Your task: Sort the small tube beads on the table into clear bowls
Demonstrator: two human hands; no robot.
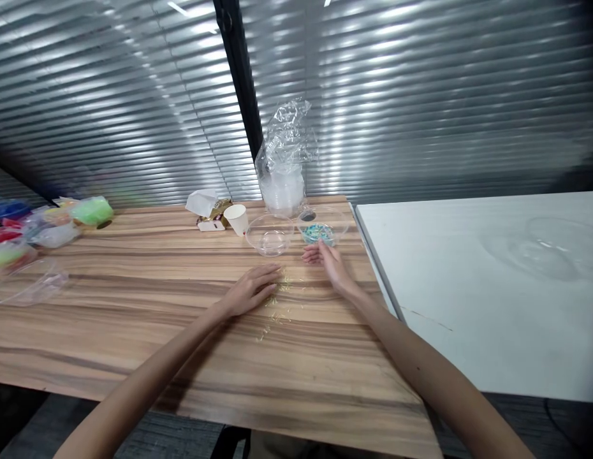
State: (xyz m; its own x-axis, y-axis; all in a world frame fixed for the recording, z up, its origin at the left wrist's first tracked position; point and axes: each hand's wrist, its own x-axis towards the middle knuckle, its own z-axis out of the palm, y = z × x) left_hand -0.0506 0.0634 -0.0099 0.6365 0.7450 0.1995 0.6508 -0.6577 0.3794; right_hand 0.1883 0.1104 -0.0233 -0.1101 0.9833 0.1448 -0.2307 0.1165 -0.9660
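"Golden bits [277,317] lie loose on the wooden table [148,331], in a thin scatter between the two hands and toward the near edge. Do you see the left hand [255,290]?"

"Yes, from my distant place I see it through the head camera. It is low over the table, just at the left side of the scatter. Its fingers are stretched forward and the thumb stands a little apart, so I call it wide."

"And the right hand [325,258]?"

"It is in front of the right clear bowl [343,233], which holds blue-green pieces [318,233]. The fingers point leftward, slightly bent. Whether they pinch some small piece, I cannot tell."

"What stands near to it?"

"Just beside, on the left, I see another clear bowl [271,243]. Next comes a white paper cup [236,219], tilted, and then a tissue box [212,224]. Behind the bowls is a plastic bag [287,137] around stacked clear containers [283,191]."
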